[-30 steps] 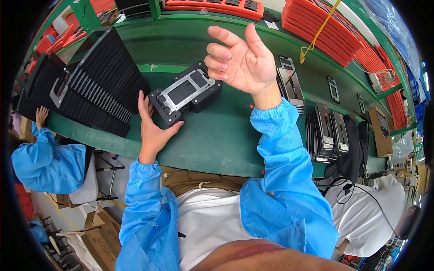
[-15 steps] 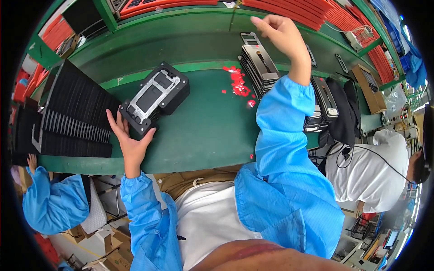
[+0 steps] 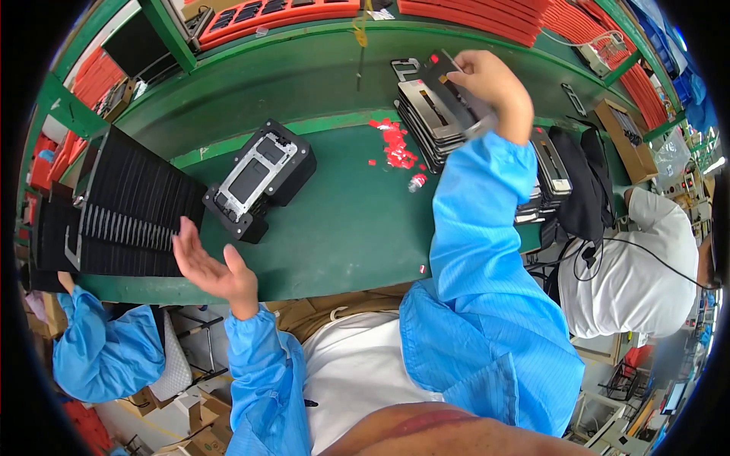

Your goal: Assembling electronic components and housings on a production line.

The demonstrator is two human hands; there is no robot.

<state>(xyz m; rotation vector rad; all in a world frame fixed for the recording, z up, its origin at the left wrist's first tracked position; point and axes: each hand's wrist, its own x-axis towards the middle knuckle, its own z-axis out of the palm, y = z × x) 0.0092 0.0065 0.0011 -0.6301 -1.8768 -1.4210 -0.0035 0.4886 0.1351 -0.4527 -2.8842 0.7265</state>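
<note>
Since the earlier frame: right hand [image 3: 490, 87] has lifted a thin dark panel [image 3: 456, 93] off the pile and holds it tilted, upper centre-right; left hand [image 3: 213, 267] has come off the fixture and now hangs open, palm up, lower left of centre.

Far left: black ribbed racks [image 3: 125, 209] on the green bench [image 3: 342, 228]; below them, a co-worker's blue sleeve [image 3: 99, 353].
Left of centre: black fixture block [image 3: 258, 181] with a silver frame seated on top, just above the released left hand, not touching it.
Centre: scatter of small red bits [image 3: 394, 146] on the bench.
Centre-right: stack of flat dark panels [image 3: 430, 121], directly under the grasped panel.
Right: further dark trays [image 3: 549, 169], partly hidden by the blue sleeve.
Far right: another person in a white top [image 3: 639, 266].
</note>
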